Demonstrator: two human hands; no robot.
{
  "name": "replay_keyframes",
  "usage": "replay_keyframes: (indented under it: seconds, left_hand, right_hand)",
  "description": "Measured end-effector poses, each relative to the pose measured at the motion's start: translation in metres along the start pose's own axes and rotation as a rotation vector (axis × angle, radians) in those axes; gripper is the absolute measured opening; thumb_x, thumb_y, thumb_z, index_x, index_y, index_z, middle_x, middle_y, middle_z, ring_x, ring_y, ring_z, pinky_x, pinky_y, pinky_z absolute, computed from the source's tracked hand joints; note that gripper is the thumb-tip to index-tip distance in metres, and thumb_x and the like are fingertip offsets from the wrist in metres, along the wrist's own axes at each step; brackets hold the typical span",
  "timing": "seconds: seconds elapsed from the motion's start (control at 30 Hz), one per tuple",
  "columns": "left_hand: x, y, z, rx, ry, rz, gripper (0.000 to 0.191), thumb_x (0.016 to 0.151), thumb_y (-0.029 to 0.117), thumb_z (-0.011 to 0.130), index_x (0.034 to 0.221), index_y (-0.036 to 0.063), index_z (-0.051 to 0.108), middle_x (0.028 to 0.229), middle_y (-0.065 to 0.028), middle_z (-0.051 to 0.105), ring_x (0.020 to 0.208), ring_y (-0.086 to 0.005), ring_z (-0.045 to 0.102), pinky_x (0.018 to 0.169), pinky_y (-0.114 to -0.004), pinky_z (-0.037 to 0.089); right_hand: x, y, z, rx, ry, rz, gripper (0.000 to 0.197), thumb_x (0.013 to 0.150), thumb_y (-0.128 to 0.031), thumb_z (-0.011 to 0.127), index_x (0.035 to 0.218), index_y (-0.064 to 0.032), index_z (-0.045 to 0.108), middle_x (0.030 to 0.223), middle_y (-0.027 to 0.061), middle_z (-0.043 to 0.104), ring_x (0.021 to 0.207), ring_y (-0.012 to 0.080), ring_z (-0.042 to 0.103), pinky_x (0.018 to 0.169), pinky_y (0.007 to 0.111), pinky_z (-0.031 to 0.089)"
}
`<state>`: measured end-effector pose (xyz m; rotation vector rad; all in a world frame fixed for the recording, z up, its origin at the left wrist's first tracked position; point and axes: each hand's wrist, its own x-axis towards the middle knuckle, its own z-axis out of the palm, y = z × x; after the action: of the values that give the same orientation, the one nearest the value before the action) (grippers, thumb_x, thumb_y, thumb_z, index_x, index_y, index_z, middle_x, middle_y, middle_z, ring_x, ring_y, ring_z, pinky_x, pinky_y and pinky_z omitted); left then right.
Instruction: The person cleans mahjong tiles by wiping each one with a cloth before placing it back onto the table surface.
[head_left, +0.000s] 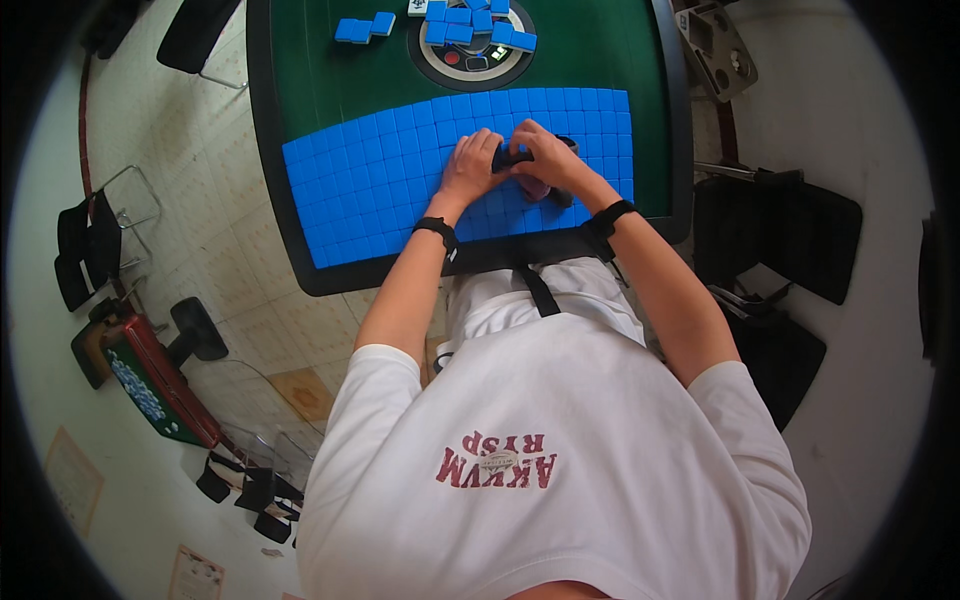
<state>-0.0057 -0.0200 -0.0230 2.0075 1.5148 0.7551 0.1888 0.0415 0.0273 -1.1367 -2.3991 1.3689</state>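
Note:
Both my hands are over a wide block of blue-backed mahjong tiles (375, 180) laid in close rows on the green table. My left hand (472, 166) and my right hand (546, 156) meet at a small black item (511, 157), with fingers of both on it; what it is cannot be told. Beneath and beside my right hand, a dark, partly pinkish bundle that looks like cloth (534, 187) lies on the tiles, partly hidden by the hand. Each wrist wears a black band.
A round centre console (476, 63) carries loose blue tiles, with several more tiles (363, 30) to its left. The table's black rim (352, 277) runs close before me. Black chairs (780, 225) and a side tray (716, 52) stand at the right. Another mahjong table (157, 375) is at the left.

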Motion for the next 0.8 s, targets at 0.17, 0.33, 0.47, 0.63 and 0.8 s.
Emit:
replay_keyframes:
  seconds: [0.17, 0.33, 0.47, 0.63, 0.8]
  left_hand:
    - [0.000, 0.004, 0.001, 0.030, 0.036, 0.034, 0.053, 0.070, 0.025, 0.088, 0.112, 0.0081, 0.061, 0.103, -0.0102, 0.061, 0.100, -0.0320, 0.062, 0.084, -0.043, 0.047]
    - [0.000, 0.000, 0.001, 0.062, 0.000, 0.042, 0.050, 0.069, 0.024, 0.087, 0.107, 0.0083, 0.058, 0.103, -0.0109, 0.060, 0.099, -0.0326, 0.062, 0.084, -0.043, 0.048]
    - [0.000, 0.000, 0.001, 0.065, -0.019, 0.049, 0.051, 0.068, 0.023, 0.087, 0.105, 0.0083, 0.057, 0.102, -0.0109, 0.060, 0.099, -0.0328, 0.062, 0.084, -0.043, 0.048]
    - [0.001, 0.002, 0.001, 0.099, -0.036, 0.023, 0.054, 0.066, 0.025, 0.089, 0.107, 0.0091, 0.057, 0.103, -0.0096, 0.061, 0.098, -0.0305, 0.063, 0.085, -0.041, 0.049]
    - [0.001, 0.001, 0.003, 0.084, -0.015, 0.026, 0.053, 0.066, 0.024, 0.089, 0.106, 0.0091, 0.057, 0.101, -0.0100, 0.060, 0.097, -0.0312, 0.063, 0.084, -0.042, 0.048]
  right_hand:
    - [-0.002, -0.007, 0.004, 0.017, 0.058, 0.052, 0.050, 0.072, -0.006, 0.084, 0.115, -0.0034, 0.058, 0.113, 0.0150, 0.056, 0.102, 0.0398, 0.062, 0.087, 0.045, 0.052]
    - [0.017, -0.001, 0.005, -0.034, 0.005, 0.072, 0.040, 0.072, -0.006, 0.083, 0.104, -0.0019, 0.060, 0.107, 0.0165, 0.058, 0.099, 0.0407, 0.061, 0.084, 0.046, 0.051]
    - [0.028, 0.009, 0.011, -0.038, 0.012, 0.098, 0.034, 0.070, -0.007, 0.084, 0.095, -0.0008, 0.062, 0.100, 0.0172, 0.062, 0.098, 0.0417, 0.062, 0.083, 0.047, 0.052]
    - [0.026, 0.023, 0.004, 0.034, 0.001, -0.001, 0.029, 0.074, -0.002, 0.079, 0.094, 0.0007, 0.059, 0.097, 0.0170, 0.060, 0.097, 0.0416, 0.060, 0.083, 0.045, 0.050]
    - [0.020, 0.010, 0.001, 0.040, -0.061, 0.004, 0.034, 0.074, -0.002, 0.079, 0.099, -0.0009, 0.055, 0.105, 0.0168, 0.056, 0.098, 0.0418, 0.059, 0.084, 0.045, 0.049]
